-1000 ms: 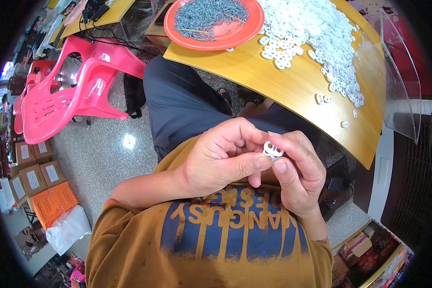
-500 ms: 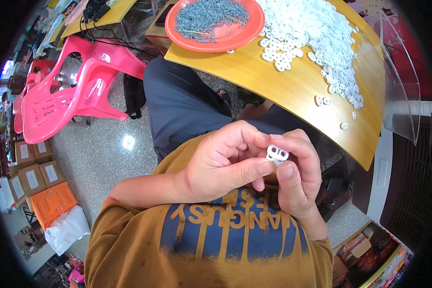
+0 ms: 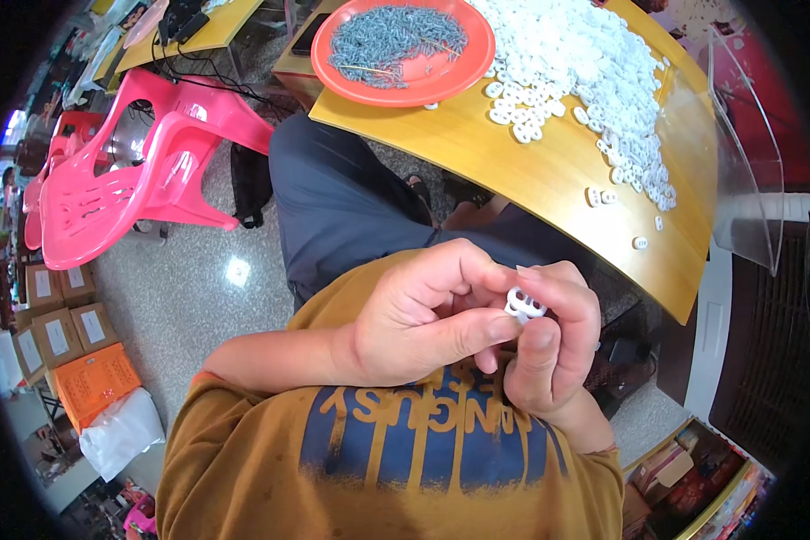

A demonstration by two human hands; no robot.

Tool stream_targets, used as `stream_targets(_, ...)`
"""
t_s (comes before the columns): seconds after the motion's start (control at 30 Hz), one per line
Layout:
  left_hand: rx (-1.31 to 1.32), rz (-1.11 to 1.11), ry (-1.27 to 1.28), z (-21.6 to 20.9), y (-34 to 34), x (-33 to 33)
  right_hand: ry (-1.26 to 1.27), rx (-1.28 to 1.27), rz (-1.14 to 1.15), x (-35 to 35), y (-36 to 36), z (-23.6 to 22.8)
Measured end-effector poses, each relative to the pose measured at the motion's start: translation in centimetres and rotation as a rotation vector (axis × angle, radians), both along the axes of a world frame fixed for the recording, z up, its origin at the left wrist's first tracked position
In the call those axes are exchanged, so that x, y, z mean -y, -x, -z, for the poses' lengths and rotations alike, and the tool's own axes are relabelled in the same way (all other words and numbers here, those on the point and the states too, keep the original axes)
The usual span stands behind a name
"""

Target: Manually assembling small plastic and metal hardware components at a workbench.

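Note:
A small white plastic piece with round holes [image 3: 525, 304] is pinched between both hands in front of my chest. My left hand [image 3: 432, 310] grips its left side with thumb and fingertips. My right hand [image 3: 560, 333] closes on it from the right, thumb below and index finger above. Beyond the hands, a heap of similar white pieces [image 3: 594, 67] covers much of the wooden table [image 3: 477, 144]. A few loose ones lie nearer the table's right side. To the heap's left, a red plate [image 3: 436, 72] holds many small grey metal parts [image 3: 378, 40], perhaps screws.
A clear plastic panel [image 3: 745, 153] stands at the table's right edge. Pink plastic chairs [image 3: 108, 207] stand on the speckled floor at left. Cardboard boxes [image 3: 58, 337], an orange package [image 3: 94, 382] and a white bag [image 3: 121, 432] are stacked lower left. An open box [image 3: 693, 477] sits lower right.
Both hands still hold the white piece, which has tilted and shifted slightly right and down. My right fingers have moved a little around it.

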State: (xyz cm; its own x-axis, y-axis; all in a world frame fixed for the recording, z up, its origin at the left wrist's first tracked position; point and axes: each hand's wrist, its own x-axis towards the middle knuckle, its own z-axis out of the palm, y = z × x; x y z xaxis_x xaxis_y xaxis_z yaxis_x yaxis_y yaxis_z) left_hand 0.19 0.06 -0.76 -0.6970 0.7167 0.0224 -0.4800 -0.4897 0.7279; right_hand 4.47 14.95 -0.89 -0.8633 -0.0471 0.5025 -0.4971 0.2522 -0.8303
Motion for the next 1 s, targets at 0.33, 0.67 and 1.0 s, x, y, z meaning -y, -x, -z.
stream_targets(0.33, -0.056, -0.066, -0.005, -0.2, -0.2, -1.1, 0.151, -0.034, 0.032, 0.9, 0.2, 1.1)
stream_targets(0.67, -0.076, -0.060, -0.002, 0.0, 0.0, -1.3, 0.225, -0.088, 0.047, 0.8, 0.5, 1.3)
stream_targets(1.0, -0.508, -0.035, 0.034, -0.8, 1.3, 2.4, 0.240, -0.069, 0.102, 0.5, -0.3, 1.5)
